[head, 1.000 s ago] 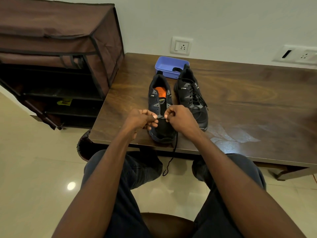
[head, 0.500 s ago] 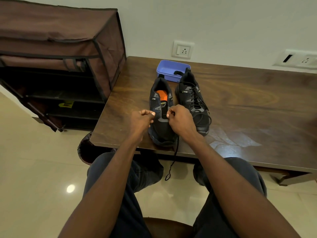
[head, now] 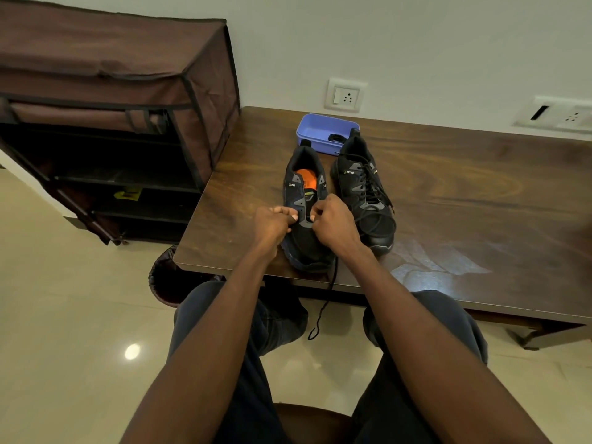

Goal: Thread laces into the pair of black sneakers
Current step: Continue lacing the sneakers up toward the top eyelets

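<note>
- L hand (head: 272, 224) & R hand (head: 333, 225): fingers curled, pinching lace (head: 323, 307) at low eyelets of unlaced sneaker (head: 306, 248), near front desk (head: 448, 193) edge.
- Vs 1 s ago: hands slightly apart, lace drawn across; tail hangs off edge.
- Laced sneaker (head: 368, 193) just beside → first row only, most eyelets left.

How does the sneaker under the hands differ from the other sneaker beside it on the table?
The near sneaker has almost no lacing: its tongue area is open and the orange insole shows. The far sneaker is laced up its front.
The left hand and right hand work at the near sneaker, and a lace hangs from it over the table edge; nobody touches the far sneaker.
Both are black, with toes pointing toward the person.
</note>
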Available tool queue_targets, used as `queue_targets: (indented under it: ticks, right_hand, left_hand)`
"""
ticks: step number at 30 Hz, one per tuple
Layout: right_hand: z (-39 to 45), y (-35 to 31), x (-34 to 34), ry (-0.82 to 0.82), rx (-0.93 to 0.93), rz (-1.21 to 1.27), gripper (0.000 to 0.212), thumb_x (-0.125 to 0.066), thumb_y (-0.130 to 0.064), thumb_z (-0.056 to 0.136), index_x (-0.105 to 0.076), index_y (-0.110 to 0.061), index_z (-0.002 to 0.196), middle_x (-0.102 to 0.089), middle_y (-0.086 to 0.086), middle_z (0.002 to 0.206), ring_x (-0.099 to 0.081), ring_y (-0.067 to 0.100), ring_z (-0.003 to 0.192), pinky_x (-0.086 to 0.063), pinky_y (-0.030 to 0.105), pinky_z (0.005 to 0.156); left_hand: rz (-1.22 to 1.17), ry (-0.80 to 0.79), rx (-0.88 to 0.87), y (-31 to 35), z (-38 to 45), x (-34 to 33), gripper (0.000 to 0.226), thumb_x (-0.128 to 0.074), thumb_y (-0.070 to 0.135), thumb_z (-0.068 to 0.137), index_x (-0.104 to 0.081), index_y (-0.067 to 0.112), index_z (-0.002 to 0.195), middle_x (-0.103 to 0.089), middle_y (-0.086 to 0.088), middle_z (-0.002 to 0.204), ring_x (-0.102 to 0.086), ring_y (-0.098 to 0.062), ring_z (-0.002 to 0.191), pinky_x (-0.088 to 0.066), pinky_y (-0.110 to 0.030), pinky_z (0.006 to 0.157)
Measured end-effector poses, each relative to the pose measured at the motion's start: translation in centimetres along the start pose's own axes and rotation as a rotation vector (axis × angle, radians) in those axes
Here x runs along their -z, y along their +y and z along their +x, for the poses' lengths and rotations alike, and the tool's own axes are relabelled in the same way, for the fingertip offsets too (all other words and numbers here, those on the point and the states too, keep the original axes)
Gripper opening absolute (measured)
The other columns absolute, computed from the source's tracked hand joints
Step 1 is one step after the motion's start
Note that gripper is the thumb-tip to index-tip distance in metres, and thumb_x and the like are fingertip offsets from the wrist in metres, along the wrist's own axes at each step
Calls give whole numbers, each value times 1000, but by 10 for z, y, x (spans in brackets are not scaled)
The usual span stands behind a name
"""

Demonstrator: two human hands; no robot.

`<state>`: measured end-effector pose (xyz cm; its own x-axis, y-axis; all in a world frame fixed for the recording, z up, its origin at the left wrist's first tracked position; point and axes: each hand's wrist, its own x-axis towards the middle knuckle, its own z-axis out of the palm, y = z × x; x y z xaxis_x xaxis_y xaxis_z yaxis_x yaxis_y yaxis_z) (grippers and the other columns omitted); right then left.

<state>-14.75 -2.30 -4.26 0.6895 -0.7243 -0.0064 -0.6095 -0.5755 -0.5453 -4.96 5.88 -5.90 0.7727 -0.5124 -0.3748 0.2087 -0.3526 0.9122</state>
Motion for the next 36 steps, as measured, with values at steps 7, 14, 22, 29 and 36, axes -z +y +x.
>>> queue_targets:
  ticks: [7,14,22,29,36]
  right_hand:
    - [7,7,-5,-23,-31,96,21,-53,-2,86,-64,-10,70,-50,7,92,-50,19,79,-39,33,67]
    - [12,8,-8,-68,-29,183,26,-56,1,83,-61,-14,62,-56,2,72,-48,13,65,-35,27,57]
    - [9,9,-5,-158,-305,655,19,-65,-2,88,-69,-14,74,-64,-1,70,-55,6,66,-43,16,57]
    - [10,4,-7,-168,-380,685,22,-67,-2,87,-68,-15,70,-66,1,71,-59,9,70,-48,21,66]
    - [10,10,4,-294,-355,723,23,-63,8,85,-69,-11,73,-66,5,76,-59,12,76,-50,24,77]
  left_hand:
    - [105,-94,3,12,9,3,21,-66,-4,86,-65,11,72,-64,-1,75,-59,-10,71,-46,-15,55]
    - [123,-163,28,14,16,10,16,-67,-3,86,-67,8,75,-67,-2,78,-60,-9,70,-50,-14,54]
    - [24,-193,75,6,20,13,14,-65,-6,87,-69,7,82,-67,-1,80,-60,-8,72,-50,-16,62]
    - [6,-234,82,6,15,17,12,-62,-7,88,-69,-1,94,-66,-3,84,-60,-9,76,-51,-16,64]
    - [20,-207,78,5,10,17,13,-64,-8,87,-70,3,87,-69,-5,86,-63,-13,81,-53,-21,71]
